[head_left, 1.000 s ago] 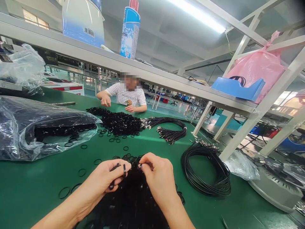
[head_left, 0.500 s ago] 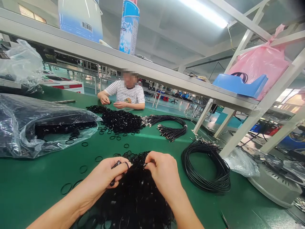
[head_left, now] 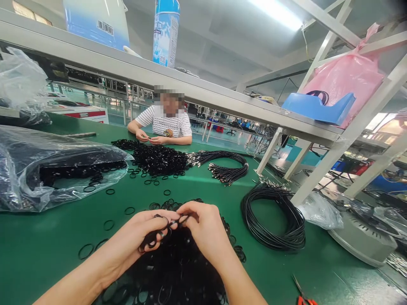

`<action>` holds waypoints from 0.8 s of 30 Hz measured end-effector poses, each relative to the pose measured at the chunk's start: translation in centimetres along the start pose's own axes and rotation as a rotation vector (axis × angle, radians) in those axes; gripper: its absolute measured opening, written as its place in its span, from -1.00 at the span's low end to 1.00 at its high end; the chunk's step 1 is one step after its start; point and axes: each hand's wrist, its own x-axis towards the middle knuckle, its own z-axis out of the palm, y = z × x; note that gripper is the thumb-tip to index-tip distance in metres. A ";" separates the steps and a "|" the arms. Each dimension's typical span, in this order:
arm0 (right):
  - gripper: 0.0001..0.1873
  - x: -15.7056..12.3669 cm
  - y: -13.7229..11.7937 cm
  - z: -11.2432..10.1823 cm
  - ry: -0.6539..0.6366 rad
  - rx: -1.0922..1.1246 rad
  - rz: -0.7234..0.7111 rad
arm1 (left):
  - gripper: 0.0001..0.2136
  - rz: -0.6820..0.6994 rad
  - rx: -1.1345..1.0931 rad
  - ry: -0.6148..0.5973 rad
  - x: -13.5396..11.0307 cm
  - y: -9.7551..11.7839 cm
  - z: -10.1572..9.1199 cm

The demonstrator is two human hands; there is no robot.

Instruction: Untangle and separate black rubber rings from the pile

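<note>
My left hand (head_left: pixel 155 231) is closed around several black rubber rings (head_left: pixel 151 239), with some looped near its fingertips. My right hand (head_left: pixel 202 224) pinches a black ring (head_left: pixel 183 219) at the left hand's fingertips, so the two hands nearly touch. Under and around both hands lies a large pile of black rings (head_left: pixel 178 271). A few loose rings (head_left: pixel 85 251) rest on the green table to the left of my forearm.
A clear plastic bag (head_left: pixel 19 178) of rings lies at left. Across the table a person (head_left: pixel 168 125) handles small parts behind another ring pile (head_left: pixel 159 159). Coiled black cables (head_left: pixel 254 224), a cable bundle (head_left: pixel 229 173) and red-handled scissors (head_left: pixel 305 300) lie to the right. A shelf (head_left: pixel 203 93) crosses overhead.
My right hand has moved left from the pile to my left hand's fingertips, with a ring between them. The other person's hands have come together. The view has shifted slightly.
</note>
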 end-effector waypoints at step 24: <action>-0.73 0.0 0.5 -0.6 0.044 -0.193 -0.043 | -0.66 -0.038 0.033 0.020 0.0 -0.5 -0.7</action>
